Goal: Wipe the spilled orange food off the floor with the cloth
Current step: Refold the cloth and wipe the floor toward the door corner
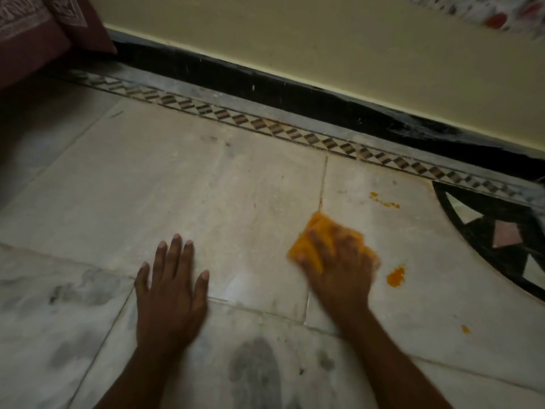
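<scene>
On the pale marble floor [236, 184], right of the tile joint, the spilled orange food lies in three separate patches. The largest blob [395, 276] sits just beside the cloth, to its right and a little nearer the person. A thin trail of crumbs [385, 201] lies farther off, toward the wall and slightly right of the cloth, and one small speck [465, 329] lies near and well to the right, apart from the rest.

The orange cloth [317, 240] is bunched flat against the floor between these patches, touching none of them as far as the view shows. The right hand [339, 267] covers its near half, palm down and fingers spread over the fabric, pressing rather than pinching; its outline is blurred, so how firmly it bears down cannot be told.

The relation that decides the coming move seems plain: the large blob lies on the hand's right side, closer than anything else, so a short sweep rightward and slightly nearer would likely meet it first. The trail runs roughly left to right, so a pass away from the person and then along that line would probably gather it.

The left hand [171, 284] rests flat on the floor well left of the cloth, fingers splayed and holding nothing. It looks like a brace. It is farther from every patch than the right.

Beyond, a patterned border strip [265, 125] and dark skirting [295, 90] run along the wall.
</scene>
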